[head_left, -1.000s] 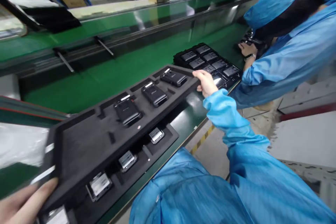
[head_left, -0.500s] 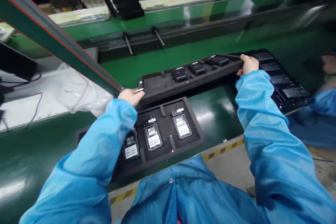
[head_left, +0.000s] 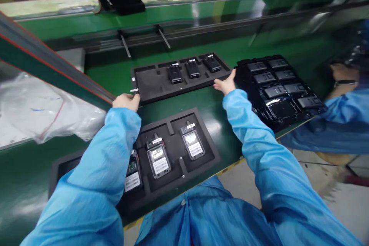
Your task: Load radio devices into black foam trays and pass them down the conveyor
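Note:
A black foam tray [head_left: 152,83] with three dark handheld devices, among them one in the middle [head_left: 192,68], lies flat on the far side of the green belt. My left hand [head_left: 126,102] is curled at its front left corner, thumb against the edge. By the front right corner, my right hand [head_left: 226,83] has its thumb and fingers spread at the edge. Closer to me is a second foam tray [head_left: 208,138] holding opened devices with white labels, such as this handheld unit [head_left: 159,158]. My left sleeve covers part of it.
To the right, a glossy black tray [head_left: 253,100] carries several dark covers. A co-worker's hand [head_left: 344,77] is beyond it. A slanted post [head_left: 57,61] and clear plastic bag [head_left: 52,107] stand at left. Two metal rods [head_left: 163,37] jut from the far rail.
The far foam tray, tilted and lifted before, has come down flat on the belt. My right hand has shifted left and its fingers have spread. The view has turned slightly right.

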`<state>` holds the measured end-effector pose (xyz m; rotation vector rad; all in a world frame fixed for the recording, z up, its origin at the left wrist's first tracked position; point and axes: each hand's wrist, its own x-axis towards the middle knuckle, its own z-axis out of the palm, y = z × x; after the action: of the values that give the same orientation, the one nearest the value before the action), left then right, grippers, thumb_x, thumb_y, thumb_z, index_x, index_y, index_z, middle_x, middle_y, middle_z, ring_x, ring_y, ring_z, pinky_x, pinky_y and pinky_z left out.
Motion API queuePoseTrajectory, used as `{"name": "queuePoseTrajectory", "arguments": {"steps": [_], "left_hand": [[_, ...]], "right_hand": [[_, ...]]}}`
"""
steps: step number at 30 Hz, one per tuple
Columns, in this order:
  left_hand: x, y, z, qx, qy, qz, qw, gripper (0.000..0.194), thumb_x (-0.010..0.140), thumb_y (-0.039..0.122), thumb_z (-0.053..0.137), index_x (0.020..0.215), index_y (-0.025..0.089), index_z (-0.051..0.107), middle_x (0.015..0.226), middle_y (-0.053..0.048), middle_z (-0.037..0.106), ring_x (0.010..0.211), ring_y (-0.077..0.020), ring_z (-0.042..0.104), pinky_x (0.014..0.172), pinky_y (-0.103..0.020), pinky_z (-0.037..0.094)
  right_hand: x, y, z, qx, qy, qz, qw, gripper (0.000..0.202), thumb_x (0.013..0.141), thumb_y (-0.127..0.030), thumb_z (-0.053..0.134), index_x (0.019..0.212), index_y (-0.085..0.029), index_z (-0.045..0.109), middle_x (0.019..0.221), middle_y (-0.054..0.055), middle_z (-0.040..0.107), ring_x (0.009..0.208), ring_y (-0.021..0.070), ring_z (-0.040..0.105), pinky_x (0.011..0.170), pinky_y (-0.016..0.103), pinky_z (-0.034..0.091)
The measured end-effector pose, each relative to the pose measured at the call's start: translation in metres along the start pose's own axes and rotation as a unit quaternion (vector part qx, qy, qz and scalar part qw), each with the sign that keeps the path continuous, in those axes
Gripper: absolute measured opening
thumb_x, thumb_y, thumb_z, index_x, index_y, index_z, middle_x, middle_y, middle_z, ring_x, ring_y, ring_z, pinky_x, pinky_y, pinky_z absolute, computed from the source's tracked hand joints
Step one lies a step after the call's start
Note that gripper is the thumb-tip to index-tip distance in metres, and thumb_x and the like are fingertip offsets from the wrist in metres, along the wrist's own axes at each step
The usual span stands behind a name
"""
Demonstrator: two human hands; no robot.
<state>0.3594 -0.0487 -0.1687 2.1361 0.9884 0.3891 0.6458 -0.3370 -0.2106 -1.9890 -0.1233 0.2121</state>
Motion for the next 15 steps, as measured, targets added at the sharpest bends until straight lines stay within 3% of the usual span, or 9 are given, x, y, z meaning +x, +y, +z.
{"name": "queuePoseTrajectory", "arguments": {"steps": [3,6,9,11,14,15], "left_hand": [[-0.007,-0.005,0.002,0.052,0.068,0.011,0.996,0.042,0.079,0.033,0.067,0.113,0.008,0.065,0.076,0.000,0.053,0.092,-0.0199,0.053,0.101,-0.043,0.037],[-0.036,0.000,-0.004,0.036,0.065,0.068,0.995,0.052,0.075,0.028,0.068,0.124,0.009,0.063,0.082,0.001,0.053,0.089,-0.0173,0.049,0.097,-0.036,0.038],[-0.081,0.005,-0.019,-0.016,0.027,0.089,0.996,0.042,0.076,0.026,0.067,0.116,0.015,0.067,0.089,0.000,0.057,0.081,-0.0142,0.050,0.084,-0.029,0.041],[-0.115,0.007,-0.032,-0.079,-0.008,0.066,0.995,0.028,0.078,0.027,0.065,0.104,0.016,0.069,0.087,-0.001,0.059,0.074,-0.0130,0.050,0.074,-0.028,0.040],[-0.159,0.008,-0.051,-0.228,-0.047,0.016,0.972,0.016,0.074,0.033,0.059,0.079,0.018,0.059,0.074,-0.001,0.054,0.065,-0.0128,0.047,0.062,-0.028,0.037],[-0.171,0.008,-0.057,-0.280,-0.052,0.003,0.959,0.017,0.071,0.035,0.056,0.072,0.019,0.052,0.069,-0.001,0.049,0.063,-0.0128,0.045,0.060,-0.028,0.036]], "right_hand": [[-0.022,0.007,0.021,-0.096,0.002,-0.067,0.993,0.105,0.069,-0.030,0.077,0.154,-0.021,0.017,0.117,0.013,0.056,0.104,0.0235,0.059,0.096,0.044,0.048],[-0.029,0.003,0.040,-0.176,0.008,-0.102,0.979,0.071,0.072,-0.045,0.076,0.134,-0.022,0.049,0.121,0.014,0.052,0.112,0.0320,0.055,0.102,0.054,0.039],[-0.023,-0.010,0.054,-0.213,0.008,-0.108,0.971,0.060,0.077,-0.048,0.072,0.126,-0.020,0.053,0.118,0.015,0.052,0.112,0.0334,0.053,0.101,0.057,0.038],[-0.023,-0.021,0.057,-0.214,-0.002,-0.102,0.971,0.060,0.078,-0.046,0.072,0.126,-0.017,0.050,0.119,0.016,0.051,0.115,0.0332,0.052,0.103,0.058,0.036],[-0.029,-0.040,0.053,-0.179,-0.043,-0.095,0.978,0.059,0.082,-0.044,0.069,0.128,-0.016,0.045,0.128,0.021,0.041,0.129,0.0374,0.039,0.108,0.063,0.029],[-0.029,-0.045,0.051,-0.154,-0.073,-0.095,0.981,0.059,0.084,-0.043,0.066,0.132,-0.021,0.040,0.133,0.021,0.036,0.135,0.0380,0.031,0.107,0.062,0.033]]}}
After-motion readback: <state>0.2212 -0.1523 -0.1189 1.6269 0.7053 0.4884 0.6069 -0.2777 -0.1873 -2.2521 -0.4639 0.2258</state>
